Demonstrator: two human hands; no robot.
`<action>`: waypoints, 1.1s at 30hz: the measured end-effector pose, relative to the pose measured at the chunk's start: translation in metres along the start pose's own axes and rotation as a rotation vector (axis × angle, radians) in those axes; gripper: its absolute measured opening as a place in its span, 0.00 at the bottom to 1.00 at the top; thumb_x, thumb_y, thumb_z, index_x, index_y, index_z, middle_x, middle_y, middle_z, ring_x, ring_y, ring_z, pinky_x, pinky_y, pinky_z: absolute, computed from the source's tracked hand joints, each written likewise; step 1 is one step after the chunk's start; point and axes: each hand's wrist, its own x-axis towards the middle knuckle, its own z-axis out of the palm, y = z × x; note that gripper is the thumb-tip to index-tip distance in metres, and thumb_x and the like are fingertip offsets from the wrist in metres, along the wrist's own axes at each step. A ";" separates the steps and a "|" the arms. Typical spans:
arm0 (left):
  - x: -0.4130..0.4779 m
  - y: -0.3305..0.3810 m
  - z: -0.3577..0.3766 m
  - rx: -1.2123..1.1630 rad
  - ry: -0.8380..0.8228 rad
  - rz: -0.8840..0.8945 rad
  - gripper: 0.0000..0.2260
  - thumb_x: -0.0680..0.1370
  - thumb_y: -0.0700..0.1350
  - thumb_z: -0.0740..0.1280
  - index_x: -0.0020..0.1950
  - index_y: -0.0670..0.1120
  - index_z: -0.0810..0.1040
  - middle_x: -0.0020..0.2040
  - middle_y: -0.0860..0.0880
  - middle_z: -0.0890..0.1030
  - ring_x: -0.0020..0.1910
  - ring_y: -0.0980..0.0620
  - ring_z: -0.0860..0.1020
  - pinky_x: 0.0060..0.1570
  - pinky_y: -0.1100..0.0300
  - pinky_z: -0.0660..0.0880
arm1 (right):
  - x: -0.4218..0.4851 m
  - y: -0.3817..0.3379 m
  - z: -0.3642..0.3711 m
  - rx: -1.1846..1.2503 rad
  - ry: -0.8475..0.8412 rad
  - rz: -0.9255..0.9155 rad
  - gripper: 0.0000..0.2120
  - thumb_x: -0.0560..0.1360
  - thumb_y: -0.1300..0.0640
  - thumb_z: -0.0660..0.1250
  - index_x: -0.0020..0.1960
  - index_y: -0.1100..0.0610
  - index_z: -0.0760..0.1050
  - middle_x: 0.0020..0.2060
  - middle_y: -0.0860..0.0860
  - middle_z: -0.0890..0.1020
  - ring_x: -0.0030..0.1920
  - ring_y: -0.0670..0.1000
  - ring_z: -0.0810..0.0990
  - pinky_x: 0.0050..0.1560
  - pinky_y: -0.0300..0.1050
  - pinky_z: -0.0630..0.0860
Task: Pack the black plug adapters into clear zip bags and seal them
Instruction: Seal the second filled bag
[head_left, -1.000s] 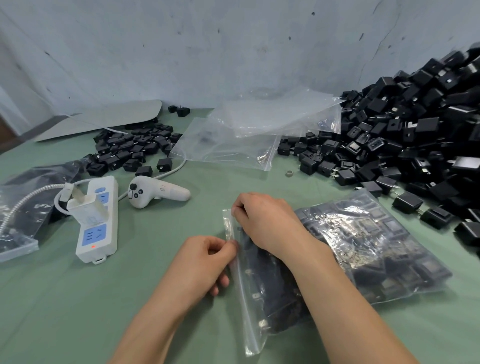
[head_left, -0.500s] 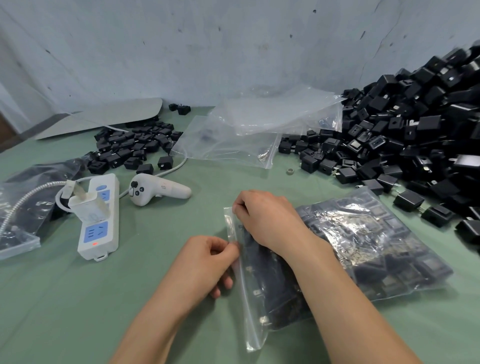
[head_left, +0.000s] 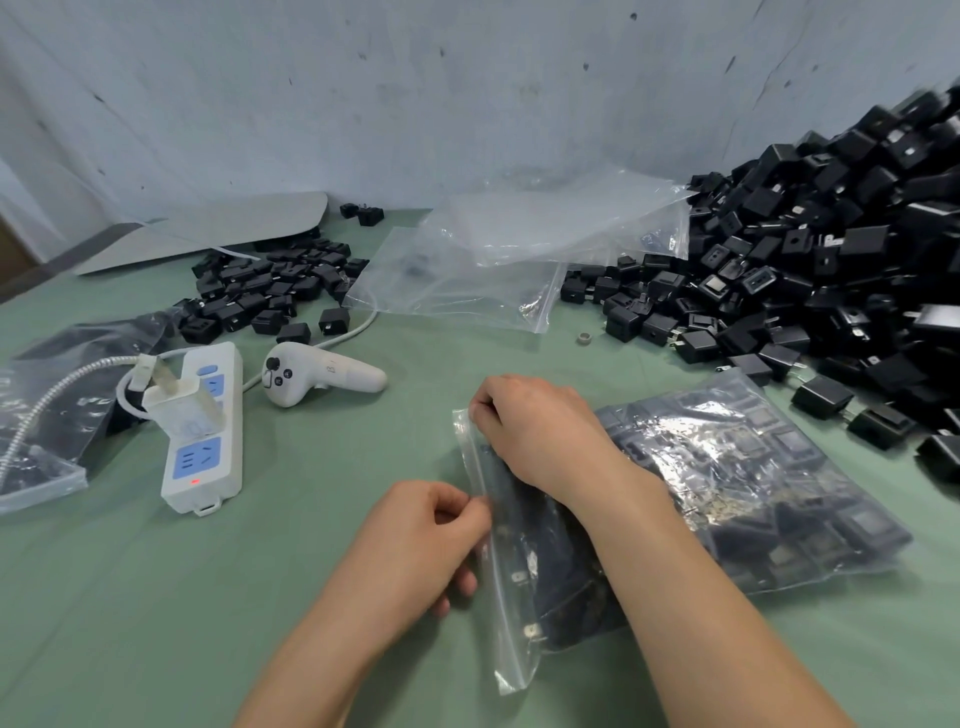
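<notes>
While left hand (head_left: 415, 540) pinches zip bag (head_left: 548, 592) mouth midway, right hand (head_left: 535, 431) pinches far end.

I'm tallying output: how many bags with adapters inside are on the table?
2. The front bag lies by the right hand and left hand, which pinch its edge. The left bag sits beside the power strip, cut off by the frame; others may be hidden.
</notes>
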 end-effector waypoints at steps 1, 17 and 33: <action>-0.001 -0.001 0.000 0.013 0.012 0.006 0.17 0.79 0.53 0.65 0.34 0.45 0.77 0.27 0.46 0.82 0.18 0.52 0.69 0.22 0.66 0.65 | 0.000 0.000 0.000 0.001 -0.001 0.001 0.11 0.84 0.52 0.52 0.55 0.51 0.74 0.53 0.48 0.80 0.50 0.54 0.75 0.50 0.50 0.65; -0.024 -0.005 0.009 -0.016 0.035 0.024 0.16 0.81 0.51 0.63 0.37 0.45 0.78 0.27 0.47 0.81 0.17 0.52 0.70 0.21 0.67 0.64 | -0.020 -0.009 -0.011 0.001 0.096 -0.063 0.15 0.84 0.48 0.55 0.66 0.45 0.75 0.60 0.46 0.79 0.61 0.53 0.75 0.65 0.52 0.64; -0.039 -0.004 0.017 -0.067 0.079 0.053 0.16 0.81 0.48 0.63 0.37 0.44 0.79 0.25 0.47 0.80 0.18 0.52 0.70 0.21 0.66 0.64 | -0.078 -0.006 -0.012 -0.105 -0.036 -0.297 0.21 0.83 0.58 0.58 0.66 0.36 0.75 0.75 0.45 0.66 0.75 0.51 0.59 0.78 0.59 0.45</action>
